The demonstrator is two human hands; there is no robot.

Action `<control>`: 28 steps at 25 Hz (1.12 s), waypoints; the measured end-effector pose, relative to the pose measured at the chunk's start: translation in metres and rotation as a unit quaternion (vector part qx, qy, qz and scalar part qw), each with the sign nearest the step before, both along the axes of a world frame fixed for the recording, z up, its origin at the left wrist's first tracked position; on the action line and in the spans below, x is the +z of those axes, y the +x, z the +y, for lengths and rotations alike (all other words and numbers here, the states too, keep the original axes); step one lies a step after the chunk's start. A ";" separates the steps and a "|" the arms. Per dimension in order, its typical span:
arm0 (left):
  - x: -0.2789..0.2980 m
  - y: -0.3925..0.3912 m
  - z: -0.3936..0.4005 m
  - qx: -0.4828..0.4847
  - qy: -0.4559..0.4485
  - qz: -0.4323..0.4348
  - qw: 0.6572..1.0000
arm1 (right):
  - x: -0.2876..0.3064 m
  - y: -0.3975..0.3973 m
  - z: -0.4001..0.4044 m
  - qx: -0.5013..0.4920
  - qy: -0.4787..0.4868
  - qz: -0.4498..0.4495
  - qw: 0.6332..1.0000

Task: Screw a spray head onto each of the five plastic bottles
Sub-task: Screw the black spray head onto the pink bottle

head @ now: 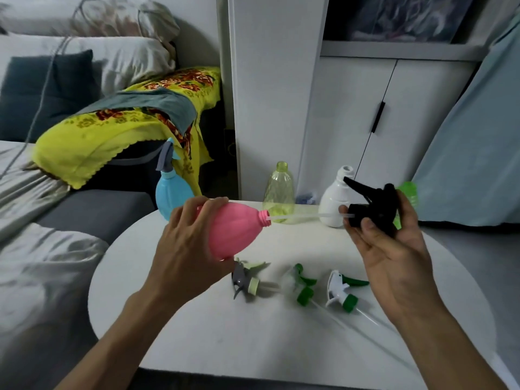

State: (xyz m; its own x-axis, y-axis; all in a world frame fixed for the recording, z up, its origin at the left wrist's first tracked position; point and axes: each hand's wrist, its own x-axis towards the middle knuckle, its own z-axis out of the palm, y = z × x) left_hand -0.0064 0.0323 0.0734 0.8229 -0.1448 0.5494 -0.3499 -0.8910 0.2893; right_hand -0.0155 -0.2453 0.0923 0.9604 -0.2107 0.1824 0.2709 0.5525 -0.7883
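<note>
My left hand grips a pink bottle, tilted on its side with the neck pointing right. My right hand holds a black spray head; its clear tube reaches to the pink bottle's mouth. At the table's back stand a blue bottle with a grey spray head on it, an open yellow-green bottle, an open white bottle, and a green bottle mostly hidden behind my right hand. Three loose spray heads lie on the table: grey and pale green, green, white and green.
The white round table stands next to a grey sofa with pillows and a yellow flowered cloth. White cabinets stand behind the table and a pale blue curtain hangs at the right.
</note>
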 end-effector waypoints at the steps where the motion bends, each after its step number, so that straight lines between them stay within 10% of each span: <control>1: 0.000 0.000 0.000 -0.004 -0.005 -0.001 1.000 | -0.002 0.000 0.004 -0.002 -0.007 0.006 1.000; 19: -0.007 0.000 -0.014 -0.066 -0.013 0.021 0.998 | -0.014 -0.002 0.021 -0.014 -0.207 0.006 0.978; 28: -0.006 -0.003 -0.014 -0.092 0.017 0.020 0.995 | -0.025 -0.007 0.016 -0.189 -0.723 -0.080 0.659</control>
